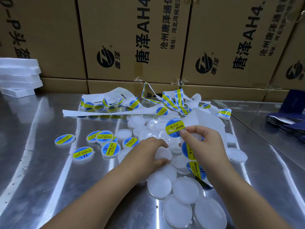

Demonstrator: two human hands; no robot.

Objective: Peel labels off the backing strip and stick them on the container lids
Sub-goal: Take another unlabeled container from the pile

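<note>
- The fingers of the right hand are pinching one edge of a round blue-and-yellow paper label. They are lifting it clear, probably so its glue is touching nothing before placement.
- The left hand is curling its fingers round a bare translucent white plastic lid. It is gripping the lid on top of the heap of unlabelled white lids, seemingly to steady it for the label.
- The label is hovering just behind that lid, not touching it; sticking it down looks like the step in hand.
- The white backing strip is running under the right hand and across the heap, keeping the next labels within reach.
- Finished labelled lids are lying left of the heap on the shiny steel worktop, likely to keep them separate.
- Spent white strips are trailing behind the heap, in front of brown cardboard boxes.
</note>
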